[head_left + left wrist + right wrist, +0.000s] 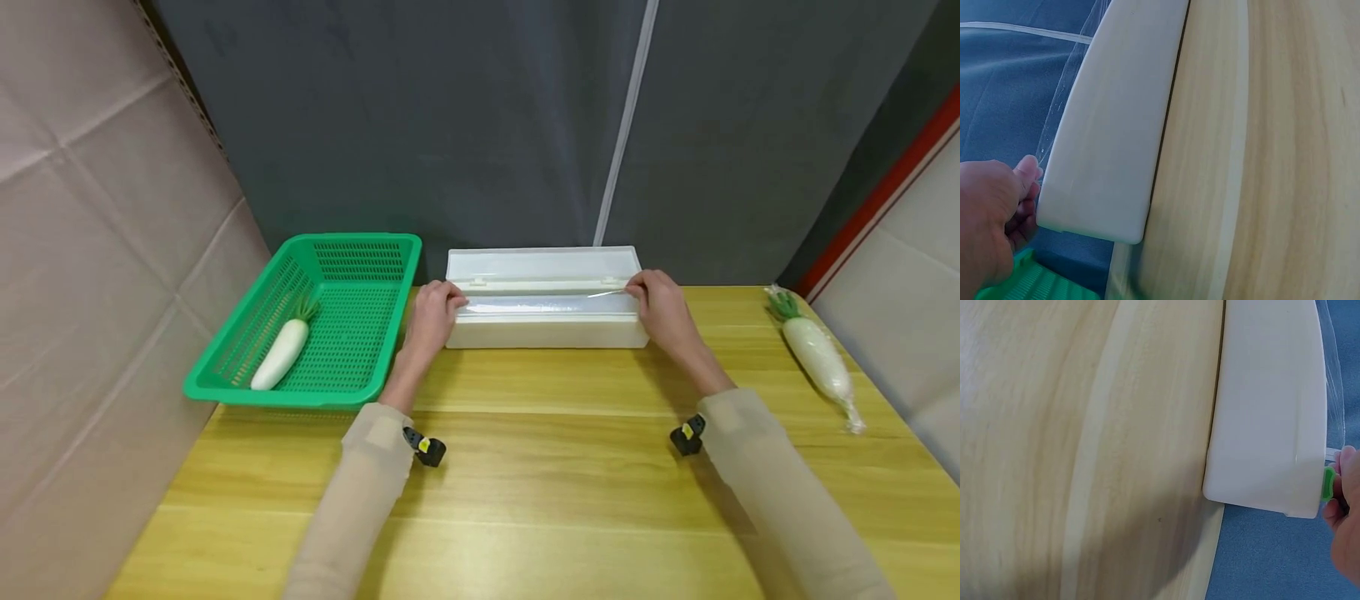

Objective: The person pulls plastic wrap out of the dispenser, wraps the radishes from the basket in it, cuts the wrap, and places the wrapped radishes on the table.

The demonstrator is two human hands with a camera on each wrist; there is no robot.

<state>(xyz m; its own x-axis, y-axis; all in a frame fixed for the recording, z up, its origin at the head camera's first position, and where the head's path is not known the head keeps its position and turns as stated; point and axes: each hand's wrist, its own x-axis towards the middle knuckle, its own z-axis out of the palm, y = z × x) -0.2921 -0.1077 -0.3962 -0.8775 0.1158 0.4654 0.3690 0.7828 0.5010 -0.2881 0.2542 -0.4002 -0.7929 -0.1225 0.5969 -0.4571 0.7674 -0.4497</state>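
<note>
A long white cling film dispenser box (pixel 549 337) stands on the table with its lid (pixel 540 263) raised at the back. Clear cling film (pixel 551 305) stretches along its opening. At the box's left end, my left hand (pixel 432 315) pinches one edge of the film; the left wrist view shows the thin sheet (pixel 1059 106) rising from thumb and fingertip. My right hand (pixel 663 312) pinches the film at the other end. Close by the right fingers, a small green piece (pixel 1327 484) shows at the box's end; what it is, I cannot tell.
To the left is a green plastic basket (pixel 352 350) with a white radish (pixel 282 354) inside. A second radish (pixel 819 354), wrapped in clear film, lies near the table's right edge. A dark panel (pixel 420 125) rises directly behind the box.
</note>
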